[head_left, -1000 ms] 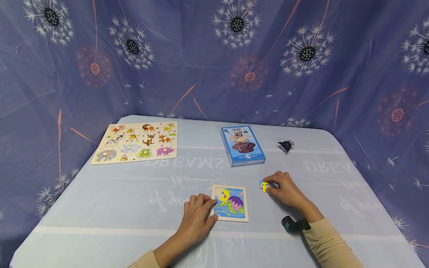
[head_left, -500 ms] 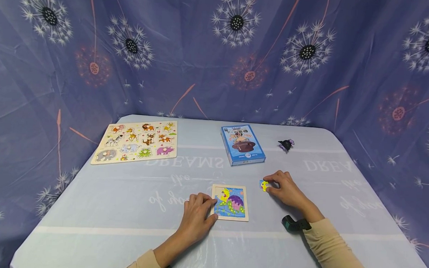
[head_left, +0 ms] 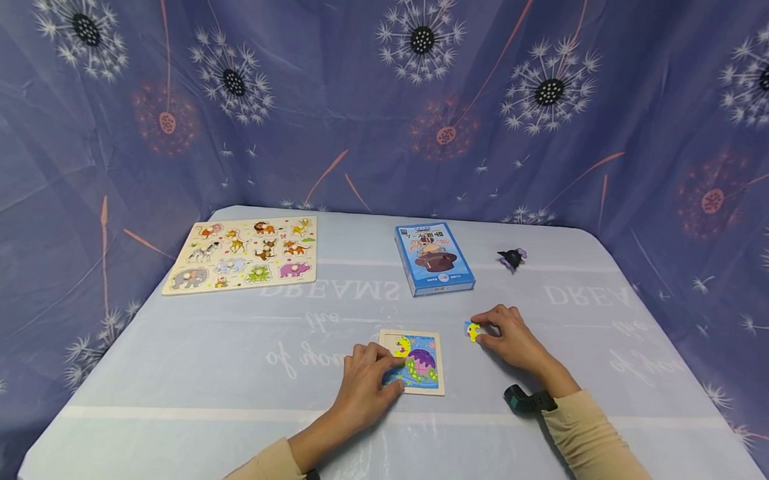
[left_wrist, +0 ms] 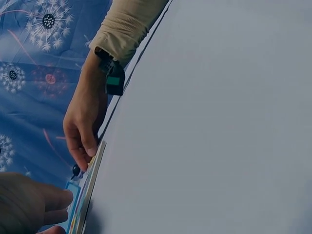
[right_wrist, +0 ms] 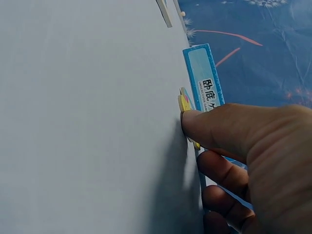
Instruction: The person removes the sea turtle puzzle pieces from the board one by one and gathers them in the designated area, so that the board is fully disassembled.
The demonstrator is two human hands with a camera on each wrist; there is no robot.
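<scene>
A small square jigsaw puzzle (head_left: 422, 382) in a pale wooden frame lies in the middle of the table, picturing a yellow creature and a purple egg. My left hand (head_left: 369, 384) reaches over its left side, index finger and thumb on the picture and apart from each other, covering several lower left pieces. To the right of the frame, my right hand (head_left: 511, 338) pinches a yellow and blue puzzle piece (head_left: 472, 331) between thumb and fingers. The right wrist view shows the thumb (right_wrist: 204, 124) pressed along this piece, close over the table.
Behind the puzzle lies a blue game box (head_left: 435, 259). A small black and purple object (head_left: 512, 258) is at its right. A wooden animal peg board (head_left: 244, 256) lies at the back left. Patterned cloth (head_left: 364, 91) hangs behind the table.
My left hand has moved right from the frame's left edge onto the picture. My right hand keeps hold of the puzzle piece in about the same place.
</scene>
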